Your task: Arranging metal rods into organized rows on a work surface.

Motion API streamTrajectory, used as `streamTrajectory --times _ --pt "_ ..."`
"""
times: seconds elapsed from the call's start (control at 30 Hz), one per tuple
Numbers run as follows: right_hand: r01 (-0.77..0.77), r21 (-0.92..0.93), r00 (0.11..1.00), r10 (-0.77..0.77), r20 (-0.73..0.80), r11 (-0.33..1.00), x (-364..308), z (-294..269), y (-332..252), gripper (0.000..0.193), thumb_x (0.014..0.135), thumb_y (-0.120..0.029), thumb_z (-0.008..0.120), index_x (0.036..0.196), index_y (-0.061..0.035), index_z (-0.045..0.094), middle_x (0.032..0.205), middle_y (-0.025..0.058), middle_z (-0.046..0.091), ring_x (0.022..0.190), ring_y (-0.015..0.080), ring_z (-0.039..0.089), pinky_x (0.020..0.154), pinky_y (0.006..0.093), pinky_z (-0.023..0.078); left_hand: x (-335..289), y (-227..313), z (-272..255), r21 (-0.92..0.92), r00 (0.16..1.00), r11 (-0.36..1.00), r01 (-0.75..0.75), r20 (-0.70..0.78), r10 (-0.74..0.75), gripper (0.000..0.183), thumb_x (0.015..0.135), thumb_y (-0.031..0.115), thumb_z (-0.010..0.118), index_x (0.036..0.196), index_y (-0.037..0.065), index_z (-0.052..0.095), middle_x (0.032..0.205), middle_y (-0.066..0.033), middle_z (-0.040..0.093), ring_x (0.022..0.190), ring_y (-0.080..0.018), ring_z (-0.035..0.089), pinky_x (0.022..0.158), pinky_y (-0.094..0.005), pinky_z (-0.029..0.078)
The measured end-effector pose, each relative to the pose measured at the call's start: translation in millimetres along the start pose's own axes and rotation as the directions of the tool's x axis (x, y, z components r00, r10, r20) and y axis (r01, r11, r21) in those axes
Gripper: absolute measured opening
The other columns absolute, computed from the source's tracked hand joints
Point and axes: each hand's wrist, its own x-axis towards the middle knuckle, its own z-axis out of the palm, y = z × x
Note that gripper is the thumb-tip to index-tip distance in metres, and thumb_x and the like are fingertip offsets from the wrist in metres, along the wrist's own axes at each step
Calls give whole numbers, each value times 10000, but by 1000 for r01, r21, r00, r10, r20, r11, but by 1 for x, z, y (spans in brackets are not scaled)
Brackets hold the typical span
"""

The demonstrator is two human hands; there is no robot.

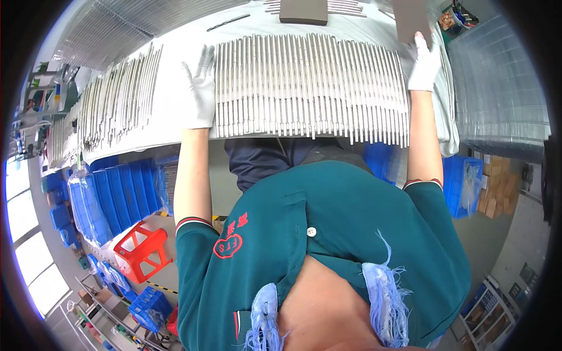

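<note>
A wide row of slim silvery metal rods point(310, 88) lies side by side on the white-covered table in front of me. My left hand point(199, 88), in a white glove, rests at the row's left end with its fingers stretched out and nothing in them. At the right end, my gloved right hand point(425, 65) grips a flat brown block point(412, 20), its thumb lying over the near edge. The fingers beneath that block are partly hidden. Some glove fingertips seem cut away, since a bare thumb tip shows.
More rods point(120, 96) lie in a bunch on the left. Another brown block point(303, 11) sits on rods at the far side, near a dark twist drill bit point(228, 22). Stacked clear plastic trays point(497, 88) stand right. Blue bins point(123, 196) and a red stool point(140, 251) are below left.
</note>
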Motion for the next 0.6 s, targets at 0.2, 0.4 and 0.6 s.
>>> streamTrajectory --times 0.2,0.4,0.6 --pt "129 -536 991 -82 110 834 2 -45 -14 533 933 -269 756 1409 -75 614 1329 116 674 1184 185 641 997 309 504 -1 -1 3 -168 996 986 -25 -94 10 884 1012 652 465 1579 -12 324 1636 -194 357 1554 -311 241 1293 -480 178" --pt "161 -747 967 50 252 646 -9 -67 -14 631 937 -364 728 1490 -127 538 1403 174 632 1246 319 634 1044 372 476 -2 -1 5 -171 994 985 -39 -108 21 890 1007 649 482 1568 -27 340 1628 -217 358 1546 -324 261 1288 -484 193" --pt "278 -736 958 -126 256 617 -2 -69 -15 621 930 -353 714 1470 -96 547 1403 207 615 1293 360 585 1078 391 450 -3 -1 7 -127 994 991 -46 -109 32 869 1027 638 438 1572 -30 336 1638 -221 340 1548 -327 256 1292 -477 168"
